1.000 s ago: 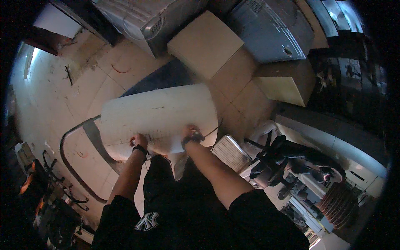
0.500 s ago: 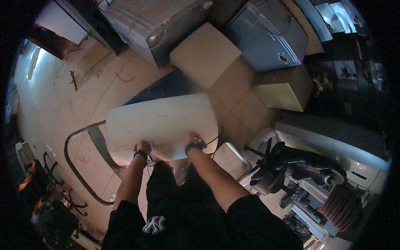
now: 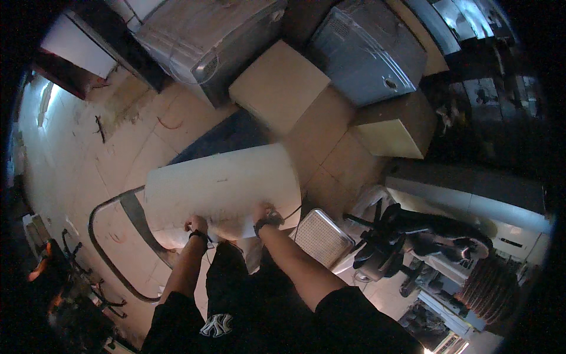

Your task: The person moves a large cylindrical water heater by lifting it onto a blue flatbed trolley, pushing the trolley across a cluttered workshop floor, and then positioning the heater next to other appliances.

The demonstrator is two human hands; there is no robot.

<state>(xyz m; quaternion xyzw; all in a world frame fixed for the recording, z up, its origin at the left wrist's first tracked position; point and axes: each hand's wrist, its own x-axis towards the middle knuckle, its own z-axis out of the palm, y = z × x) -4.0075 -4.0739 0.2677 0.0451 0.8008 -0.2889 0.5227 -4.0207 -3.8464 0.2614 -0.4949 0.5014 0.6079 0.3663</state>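
A large white curved panel (image 3: 221,186), long and smooth like an appliance cover, lies in front of me at waist height. My left hand (image 3: 196,225) grips its near edge on the left, a dark band on the wrist. My right hand (image 3: 263,213) holds the same edge further right, a dark watch on the wrist. Both forearms reach up from the lower edge over my dark shorts. Under the panel a dark curved metal frame (image 3: 127,206) sticks out to the left.
Two cardboard boxes (image 3: 277,85) (image 3: 396,125) and two grey appliance housings (image 3: 206,35) (image 3: 368,50) stand beyond the panel. A square perforated metal grille (image 3: 321,238) lies at my right. A dark machine part (image 3: 407,233) and a long white unit (image 3: 471,200) sit further right. Cables lie on the tiled floor at left.
The panel has stayed in both hands while the view shifted; the boxes and appliances beyond it now look closer and the panel sits slightly lower in the picture.
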